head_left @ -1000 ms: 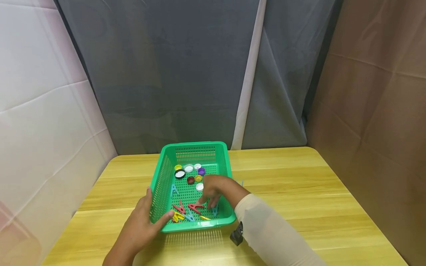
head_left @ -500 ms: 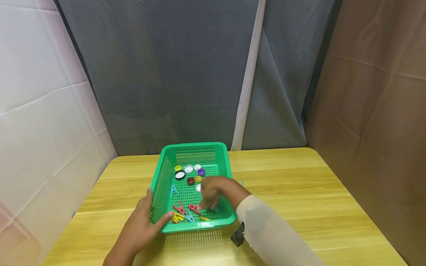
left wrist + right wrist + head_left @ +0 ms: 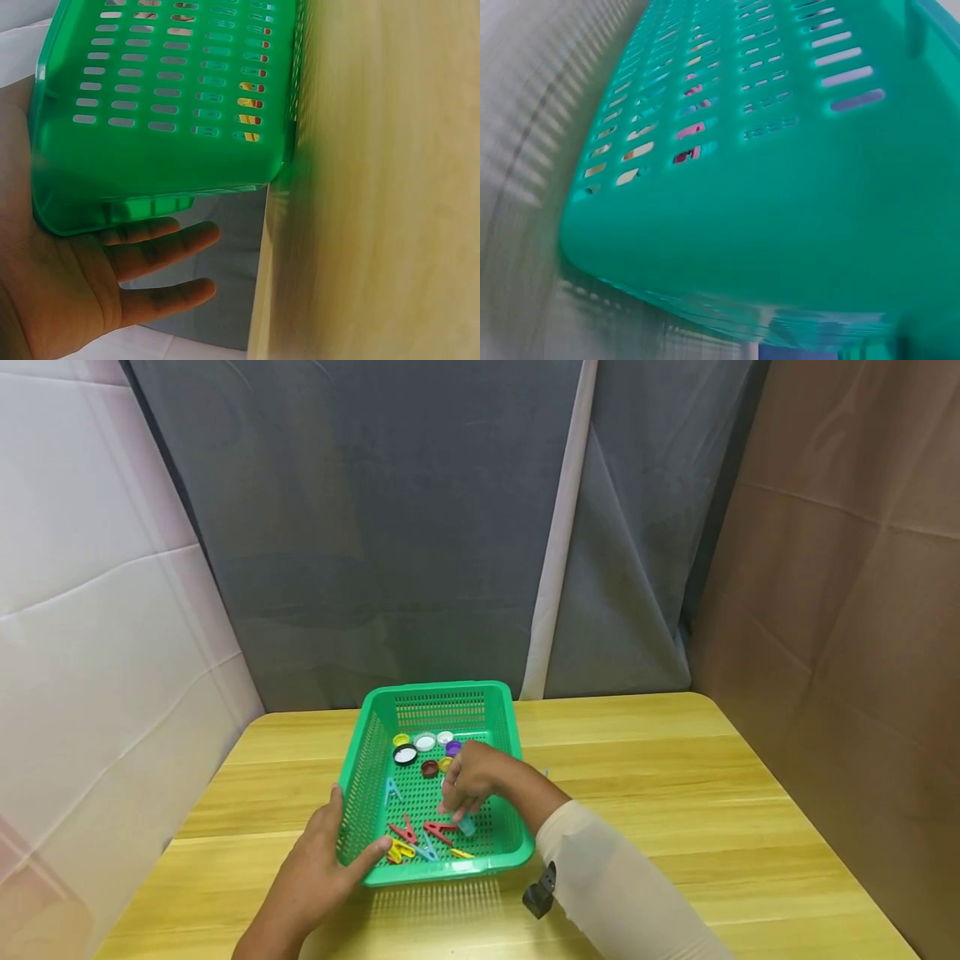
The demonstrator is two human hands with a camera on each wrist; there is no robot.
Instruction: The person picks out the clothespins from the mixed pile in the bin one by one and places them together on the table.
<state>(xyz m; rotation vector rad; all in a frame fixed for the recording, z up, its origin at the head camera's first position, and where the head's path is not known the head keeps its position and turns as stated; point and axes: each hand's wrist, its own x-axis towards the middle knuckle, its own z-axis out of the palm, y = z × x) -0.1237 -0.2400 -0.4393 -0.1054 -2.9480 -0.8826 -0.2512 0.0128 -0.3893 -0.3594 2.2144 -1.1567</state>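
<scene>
My right hand (image 3: pixel 468 777) reaches into the green plastic basket (image 3: pixel 435 864) and pinches a light blue clothespin (image 3: pixel 467 825) above its floor. Beside it lie red clothespins (image 3: pixel 439 832), with yellow (image 3: pixel 402 848) and blue ones (image 3: pixel 427 849) towards the near left corner. My left hand (image 3: pixel 322 864) rests at the basket's left near corner, thumb over the rim. In the left wrist view its other fingers (image 3: pixel 169 251) stretch out straight below the basket's end. From the right wrist, the basket wall hides the right hand.
At the basket's far end lie several bottle caps, among them a black-rimmed one (image 3: pixel 405 754), a purple one (image 3: pixel 453 748) and a brown one (image 3: pixel 430 768). Another blue clothespin (image 3: pixel 392 790) lies by the left wall. The wooden table (image 3: pixel 652 777) ends at a grey curtain (image 3: pixel 450 527).
My right hand has picked up the blue clothespin from near the basket's right side and shifted it slightly left and up. The left hand and basket stay put.
</scene>
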